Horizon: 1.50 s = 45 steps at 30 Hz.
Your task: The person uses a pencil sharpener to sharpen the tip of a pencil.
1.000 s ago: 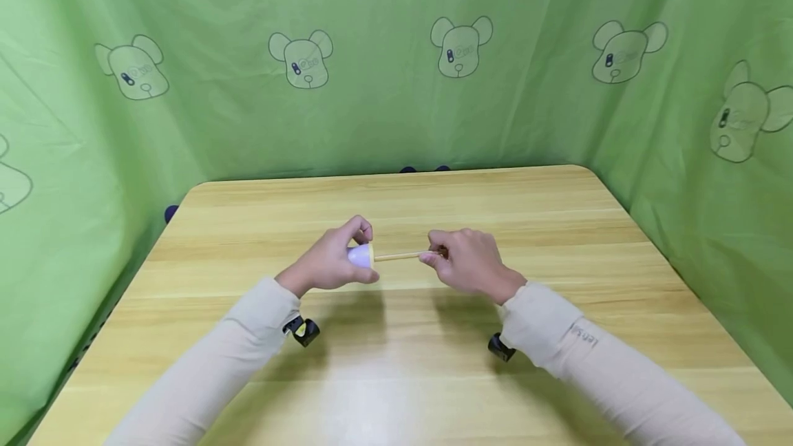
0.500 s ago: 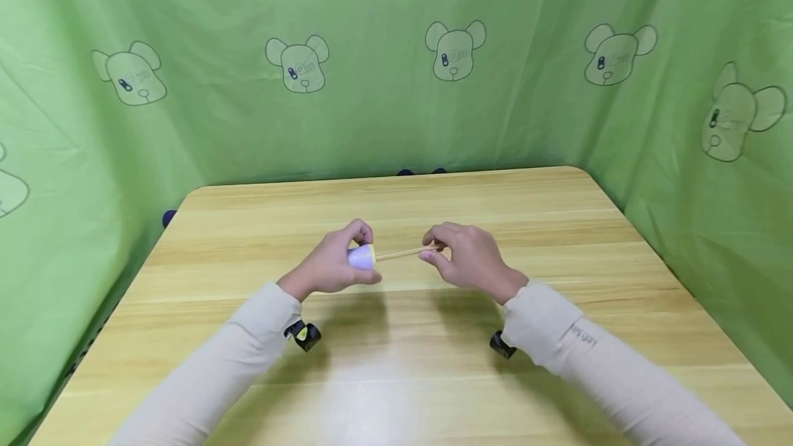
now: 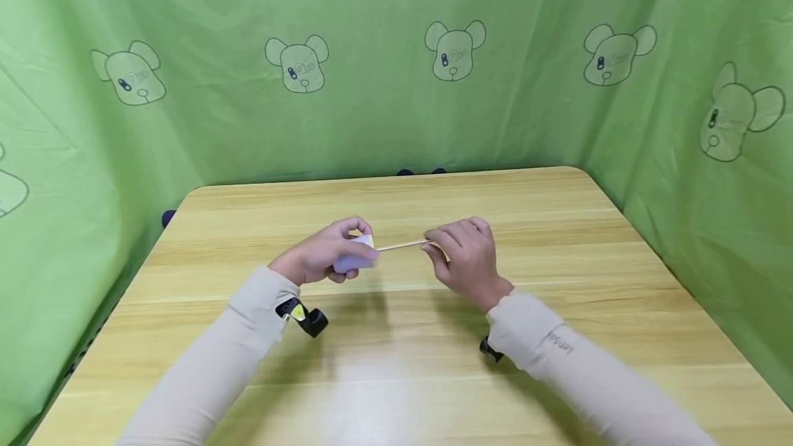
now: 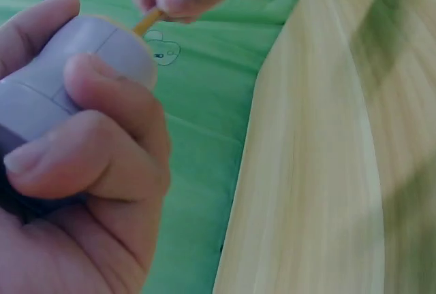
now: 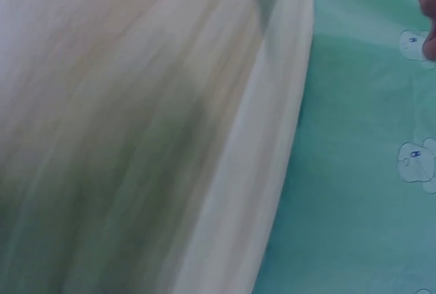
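In the head view my left hand [image 3: 317, 252] grips a lavender, cup-shaped cylinder [image 3: 347, 263] with a yellow rim, held above the table. Its rim end faces right. A thin yellow stick [image 3: 403, 246] runs from that end to my right hand [image 3: 467, 257], which pinches the stick's far end between thumb and fingers. The left wrist view shows curled fingers [image 4: 116, 96] around the lavender body, panel lines on its side and a dark lower part. There, the stick [image 4: 147, 22] meets the rim at the top. The stick's inner end is hidden.
Beneath both hands spreads a wood-grain table [image 3: 396, 336] with rounded far corners. Green curtains [image 3: 372, 129] with bear-head drawings hang around its back and sides. Black wrist cameras [image 3: 314, 322] hang below the cuffs. Part of a hand [image 5: 429, 18] shows at the right wrist view's edge.
My left hand has rolled, so a finger now lies across the cylinder's near side. The right hand has turned more upright, still pinching the stick, whose right end sits slightly higher.
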Tool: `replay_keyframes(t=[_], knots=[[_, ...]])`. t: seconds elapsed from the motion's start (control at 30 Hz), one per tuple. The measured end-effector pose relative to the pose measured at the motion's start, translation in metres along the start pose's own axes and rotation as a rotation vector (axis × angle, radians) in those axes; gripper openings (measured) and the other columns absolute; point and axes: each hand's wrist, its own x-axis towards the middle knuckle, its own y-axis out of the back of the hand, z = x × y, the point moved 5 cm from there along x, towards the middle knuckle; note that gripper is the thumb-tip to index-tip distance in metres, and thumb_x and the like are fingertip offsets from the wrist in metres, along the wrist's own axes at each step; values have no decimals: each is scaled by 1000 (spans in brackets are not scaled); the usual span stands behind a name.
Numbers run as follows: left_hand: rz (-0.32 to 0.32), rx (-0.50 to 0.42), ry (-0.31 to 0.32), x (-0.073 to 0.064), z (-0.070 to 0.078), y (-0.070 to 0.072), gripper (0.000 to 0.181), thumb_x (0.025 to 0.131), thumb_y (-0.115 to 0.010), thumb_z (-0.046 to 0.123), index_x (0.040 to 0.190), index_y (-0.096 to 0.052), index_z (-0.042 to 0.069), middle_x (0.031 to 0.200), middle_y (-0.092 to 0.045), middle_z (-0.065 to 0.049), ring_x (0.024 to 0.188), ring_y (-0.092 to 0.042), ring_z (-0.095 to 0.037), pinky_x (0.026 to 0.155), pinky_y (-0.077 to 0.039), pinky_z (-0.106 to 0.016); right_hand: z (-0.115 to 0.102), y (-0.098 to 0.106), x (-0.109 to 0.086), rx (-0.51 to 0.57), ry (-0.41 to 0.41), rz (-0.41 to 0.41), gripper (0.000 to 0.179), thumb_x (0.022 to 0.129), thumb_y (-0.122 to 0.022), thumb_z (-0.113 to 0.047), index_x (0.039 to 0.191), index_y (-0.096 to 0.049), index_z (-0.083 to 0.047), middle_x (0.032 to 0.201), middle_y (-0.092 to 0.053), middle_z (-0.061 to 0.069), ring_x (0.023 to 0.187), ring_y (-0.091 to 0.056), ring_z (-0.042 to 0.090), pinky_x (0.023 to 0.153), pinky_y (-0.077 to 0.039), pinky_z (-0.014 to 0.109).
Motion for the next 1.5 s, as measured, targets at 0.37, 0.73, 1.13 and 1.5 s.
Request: replay_keyframes(t=[0.37,0.73,1.13,1.5], knots=[[59,157,-44,3,-11,-6,40,77,-75,6,102,-44,8,83,-50,-11,53,-49,-17,41,-30,-23,0,0,-8,-20,39,-25,43,98,-52,-41,64,-59,-15,52,-55,-6,36,-46,11,35,-29,27],[231,737,-332,2,-19,-13,48,67,-85,11,100,-51,12,100,-57,-6,77,-55,-20,60,-51,-29,7,-18,-11,290,-464,-853,34,90,-67,-27,63,-48,-19,54,-43,-10,46,-35,6,41,-27,24],[250,653,-270,0,-18,-1,49,69,-85,14,104,-51,11,103,-57,-9,75,-57,-21,59,-52,-32,3,-14,-10,184,-203,-491,15,84,-76,-23,83,-68,-11,90,-64,4,69,-60,18,62,-48,34],[-70,-152,29,-4,-7,0,19,90,-59,12,102,-45,14,84,-52,-9,52,-50,-12,40,-30,-17,-8,-6,-7,-37,-15,144,28,98,-57,-29,83,-69,-9,89,-63,10,72,-57,28,80,-37,48]])
